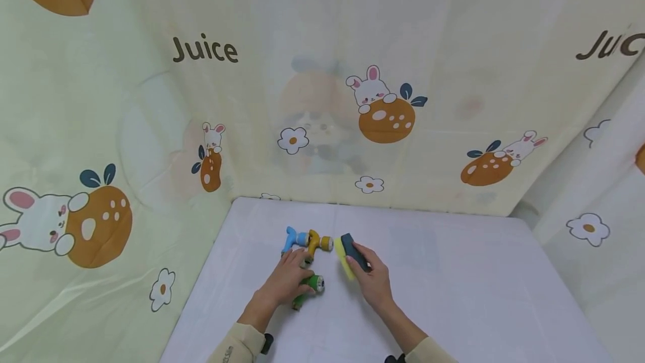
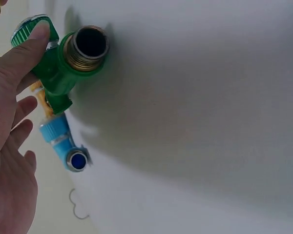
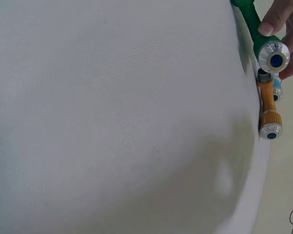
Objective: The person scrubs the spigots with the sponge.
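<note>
My left hand [image 1: 288, 280] pinches a green angle valve [image 1: 314, 283], its thumb pressed on the round ribbed knob. In the left wrist view, the green valve's threaded metal end [image 2: 89, 46] faces the camera, and the other fingers spread loosely. Just beyond the hand on the table lie a blue angle valve [image 1: 302, 238] and an orange-yellow one [image 1: 325, 243], close together. My right hand [image 1: 375, 282] holds a sponge [image 1: 355, 252] upright, thumb on one side and fingers on the other. The sponge has a dark scouring side and a yellow side [image 1: 344, 259] turned toward the valves.
A white cloth covers the table [image 1: 453, 284]. Behind it and at both sides hangs a pale curtain [image 1: 302, 27] printed with rabbits, oranges and flowers. The table's far edge [image 1: 393, 207] meets the curtain.
</note>
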{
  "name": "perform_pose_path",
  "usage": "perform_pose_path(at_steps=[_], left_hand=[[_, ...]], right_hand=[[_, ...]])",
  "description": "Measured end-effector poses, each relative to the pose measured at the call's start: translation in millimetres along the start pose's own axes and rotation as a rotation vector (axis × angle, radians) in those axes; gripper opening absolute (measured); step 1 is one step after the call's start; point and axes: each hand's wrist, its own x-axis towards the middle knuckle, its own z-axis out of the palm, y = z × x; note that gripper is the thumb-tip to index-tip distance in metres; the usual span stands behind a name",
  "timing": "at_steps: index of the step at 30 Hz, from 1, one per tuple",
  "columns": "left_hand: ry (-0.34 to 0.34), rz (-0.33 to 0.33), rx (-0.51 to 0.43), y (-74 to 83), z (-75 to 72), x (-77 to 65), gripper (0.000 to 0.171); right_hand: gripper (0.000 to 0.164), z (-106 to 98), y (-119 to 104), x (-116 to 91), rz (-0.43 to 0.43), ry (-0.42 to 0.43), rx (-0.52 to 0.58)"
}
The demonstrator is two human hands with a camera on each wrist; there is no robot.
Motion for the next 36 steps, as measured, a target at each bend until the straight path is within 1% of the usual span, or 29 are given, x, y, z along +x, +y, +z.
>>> perform_pose_path(at_steps=[5,9,17,20,23,26,28,31,33,36], left_hand=[[-0.026,-0.012,0.01,-3.2,9.5,3.4,0.044],[-0.042,-0.031,0.012,-3.9,12.0,4.8,0.045],[-0.005,-0.054,0.03,-2.9,11.6,5.4,0.047],[-0.004,-0.067,0.028,-2.2,11.1,6.0,0.048],[-0.008,-0.087,0.003,-1.5,8.7,6.7,0.048],[-0.008,-0.111,-0.048,-1.3,4.3,6.9,0.052],[0.007,-0.125,-0.09,-1.1,0.5,7.8,0.057],[0.053,-0.14,-0.141,-1.2,-3.0,11.2,0.063],[0.083,-0.152,-0.149,-0.3,-4.7,14.8,0.062],[0.105,-0.174,-0.159,2.6,-7.0,21.6,0.066]], right_hand=[[0.05,0.7,-1.0,-0.7,0.036,0.0,0.007],[0.051,0.3,-1.4,-1.3,0.046,0.007,0.008],[0.052,0.2,-2.6,-2.7,0.063,0.006,0.013],[0.053,0.0,-2.3,-3.4,0.064,0.007,0.017],[0.053,-0.2,-1.3,-3.9,0.056,0.013,0.01],[0.052,-0.1,0.2,-4.4,0.05,0.017,0.004],[0.052,0.0,1.1,-4.5,0.048,0.018,-0.004],[0.05,-0.2,0.9,-4.8,0.05,0.021,-0.01],[0.051,-0.4,0.5,-4.8,0.052,0.02,-0.012],[0.051,-0.7,-0.3,-5.0,0.054,0.019,-0.013]])
